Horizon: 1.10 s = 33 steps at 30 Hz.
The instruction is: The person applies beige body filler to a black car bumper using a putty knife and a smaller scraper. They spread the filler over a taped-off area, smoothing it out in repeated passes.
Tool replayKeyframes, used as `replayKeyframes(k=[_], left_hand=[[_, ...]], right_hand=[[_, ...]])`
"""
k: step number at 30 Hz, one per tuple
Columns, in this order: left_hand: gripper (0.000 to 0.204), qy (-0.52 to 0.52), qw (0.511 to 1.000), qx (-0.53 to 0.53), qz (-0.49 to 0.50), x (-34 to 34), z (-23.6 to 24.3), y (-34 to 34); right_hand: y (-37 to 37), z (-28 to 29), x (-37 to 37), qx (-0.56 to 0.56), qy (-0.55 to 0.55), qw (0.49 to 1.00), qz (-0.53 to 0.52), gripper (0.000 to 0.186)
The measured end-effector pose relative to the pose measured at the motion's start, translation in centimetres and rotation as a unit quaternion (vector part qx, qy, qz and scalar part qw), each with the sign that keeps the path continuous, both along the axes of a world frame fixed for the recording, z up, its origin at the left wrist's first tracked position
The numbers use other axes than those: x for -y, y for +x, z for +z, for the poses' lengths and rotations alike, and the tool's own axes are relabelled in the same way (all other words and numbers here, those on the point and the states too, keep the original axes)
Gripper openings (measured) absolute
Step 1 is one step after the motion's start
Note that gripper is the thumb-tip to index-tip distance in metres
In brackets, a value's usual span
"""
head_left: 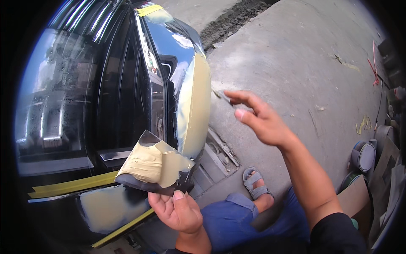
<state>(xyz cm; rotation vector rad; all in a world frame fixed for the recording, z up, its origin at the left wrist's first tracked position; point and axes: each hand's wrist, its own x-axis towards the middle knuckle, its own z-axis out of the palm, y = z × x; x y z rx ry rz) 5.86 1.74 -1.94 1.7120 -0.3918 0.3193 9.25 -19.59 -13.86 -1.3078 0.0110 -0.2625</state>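
My left hand (179,209) grips the lower edge of a dark, square board (146,184) carrying a thick mound of beige paste (141,163). My right hand (258,118) is raised beside the car, its fingers curved around a thin, blurred spreader (222,95) seen nearly edge-on. Left of it, a black car's corner panel (194,89) has a long smooth band of beige filler. Another beige patch (108,207) lies on the lower body, between strips of yellow masking tape (72,184).
The car's glossy dark body (59,84) fills the left. Concrete ground (304,63) extends rightward, with a rubble-edged trench (224,23) at the top and a drain-like channel (224,156) by the car. Tins (361,154) and sheets (389,186) line the right edge. My sandalled foot (258,188) shows below.
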Motion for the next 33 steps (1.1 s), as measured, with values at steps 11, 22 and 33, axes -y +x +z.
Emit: replayKeyframes(k=[11, 22, 33], left_hand=[[0.068, -0.002, 1.000, -0.009, 0.022, 0.5, -0.1, 0.7], [0.072, 0.060, 0.995, -0.017, 0.084, -0.8, -0.5, 0.9], [0.051, 0.555, 0.778, 0.295, 0.018, -2.8, 2.5, 1.2]], right_hand=[[11.4, 2.7, 5.4, -0.223, 0.090, 0.968, 0.069, 0.039], [11.6, 2.2, 2.9, -0.119, 0.060, 0.989, 0.056, 0.042], [5.9, 1.5, -3.6, -0.039, -0.019, 0.998, -0.041, 0.039]])
